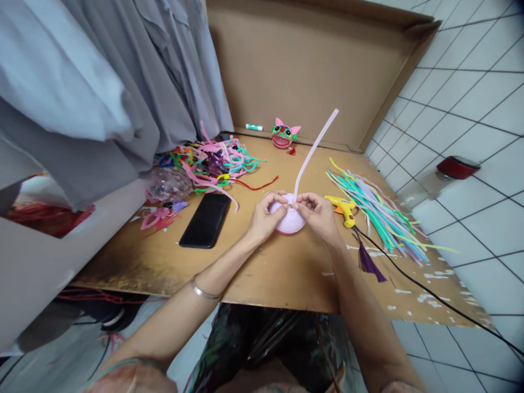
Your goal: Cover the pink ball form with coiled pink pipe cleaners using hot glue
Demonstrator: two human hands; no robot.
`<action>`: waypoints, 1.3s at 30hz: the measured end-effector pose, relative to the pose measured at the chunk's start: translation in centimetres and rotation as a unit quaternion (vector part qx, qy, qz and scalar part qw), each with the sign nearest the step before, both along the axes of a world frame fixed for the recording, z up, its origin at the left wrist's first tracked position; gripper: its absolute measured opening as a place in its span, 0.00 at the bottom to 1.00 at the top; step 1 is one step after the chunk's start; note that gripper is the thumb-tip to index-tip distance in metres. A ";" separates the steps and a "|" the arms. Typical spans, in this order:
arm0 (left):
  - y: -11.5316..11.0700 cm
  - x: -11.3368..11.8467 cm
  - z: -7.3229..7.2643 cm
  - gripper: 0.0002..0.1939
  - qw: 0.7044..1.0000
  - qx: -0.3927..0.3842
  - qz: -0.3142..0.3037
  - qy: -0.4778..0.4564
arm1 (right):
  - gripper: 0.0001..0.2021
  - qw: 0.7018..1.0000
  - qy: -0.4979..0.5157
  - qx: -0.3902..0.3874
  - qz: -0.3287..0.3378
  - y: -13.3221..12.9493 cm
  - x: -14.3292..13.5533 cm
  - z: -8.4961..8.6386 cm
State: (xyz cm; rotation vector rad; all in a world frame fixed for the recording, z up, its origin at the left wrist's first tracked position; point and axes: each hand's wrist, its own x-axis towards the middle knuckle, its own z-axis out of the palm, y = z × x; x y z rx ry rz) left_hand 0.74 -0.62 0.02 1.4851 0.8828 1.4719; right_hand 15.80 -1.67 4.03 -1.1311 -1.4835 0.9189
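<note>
Left hand [268, 215] grips the left side of a pale lilac coiled disc [290, 225], thumb on top; right hand [314, 213] has thumb and fingers pinched at the disc's right side, at the base of a lilac strip [314, 146] that sticks up and leans right. Disc is over the middle of the surface [278, 273], between front and far edges, pink showing along its lower rim; can't tell if it's lifted or resting. Black phone [205, 221] lies left of the left hand, toward the left edge. Beyond the phone, tangled pile of coloured fuzzy strips [229, 155] toward the far left corner, clear plastic bag [170, 184] against it, red strip [262, 186] trailing out rightward. Near the far edge: small pink-eared figure [282, 135], and a white-and-green tube [254, 127] to its left, cardboard panel [311, 71] behind. Yellow glue gun [347, 213] just right of the right hand, black cord [429, 301] running off past the front right corner. Purple tassel [368, 263] below the gun, nearer the front edge. Loose bundle of straight strips [380, 210] spread along the right edge.
</note>
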 end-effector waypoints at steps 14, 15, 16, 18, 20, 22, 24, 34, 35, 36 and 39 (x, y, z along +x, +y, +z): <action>0.1 0.2 -0.3 0.08 1.000 0.004 0.001 -0.003 | 0.17 0.999 0.029 -0.006 0.018 0.1 0.4 0.0; 0.1 0.2 -0.3 0.08 1.000 0.003 0.001 -0.001 | 0.17 0.999 0.026 -0.009 0.021 0.1 0.5 0.0; 0.1 0.2 -0.3 0.09 1.000 0.003 0.000 0.000 | 0.18 0.999 0.022 -0.011 0.023 0.2 0.6 0.0; 0.1 0.1 -0.3 0.09 1.000 0.003 0.000 0.001 | 0.18 0.999 0.016 -0.019 0.025 0.2 0.8 -0.1; 0.1 0.1 -0.3 0.08 1.000 0.002 -0.002 0.001 | 0.19 0.999 0.024 -0.031 0.024 0.2 0.9 -0.1; 0.1 0.1 -0.3 0.08 1.000 0.004 -0.005 0.000 | 0.20 0.998 0.039 -0.041 0.021 0.2 0.9 -0.1; 0.1 0.1 -0.3 0.08 1.000 0.005 -0.006 0.001 | 0.19 0.998 0.053 -0.045 0.012 0.2 0.8 -0.1; 0.1 0.1 0.0 0.07 1.000 0.002 -0.016 0.007 | 0.16 0.998 0.050 -0.033 -0.023 0.4 0.5 -0.2; 0.1 0.1 0.0 0.07 1.000 0.002 -0.017 0.008 | 0.17 0.998 0.049 -0.032 -0.025 0.4 0.5 -0.2; 0.2 0.1 0.0 0.07 1.000 0.003 -0.018 0.008 | 0.17 0.998 0.048 -0.030 -0.025 0.4 0.4 -0.2; 0.1 0.0 0.0 0.08 1.000 0.005 -0.022 0.006 | 0.18 0.998 0.046 -0.027 -0.022 0.5 0.3 -0.2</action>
